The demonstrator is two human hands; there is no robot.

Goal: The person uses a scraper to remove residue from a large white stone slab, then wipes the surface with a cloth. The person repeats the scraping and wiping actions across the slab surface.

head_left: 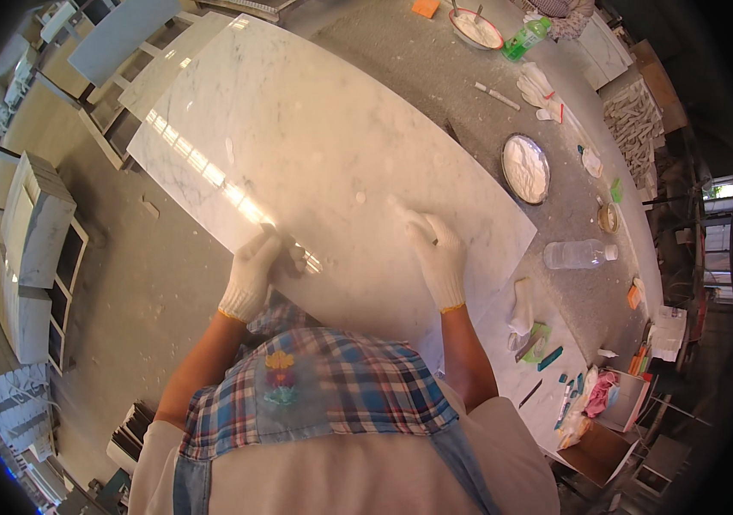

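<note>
So the big thing here is a pale, grey-veined marble slab [324, 146], lying flat right in front of the person, with a strip of light reflected across its left half. Along its right side runs a dusty grey worktop [461, 94] with a bunch of stuff scattered on it. Off to the left there's a stack of stone pieces [45, 219], well apart from the slab.

Now the hands, both in white knit gloves. The left hand [252, 270] is at the slab's near left edge, fingers bent in toward the thumb. There's something small and dark by the fingertips, but honestly can't tell if it's gripped or just shadow. The right hand [439, 257] is over the near part of the slab, fingers curled forward; can't tell if it's holding anything either.

Smaller stuff on the right: a clear plastic bottle [577, 254] on its side, an oval dish [504, 163] of white stuff [528, 172] near the slab's edge, some spare white gloves [534, 83] farther back, then a little orange block [633, 296].
</note>
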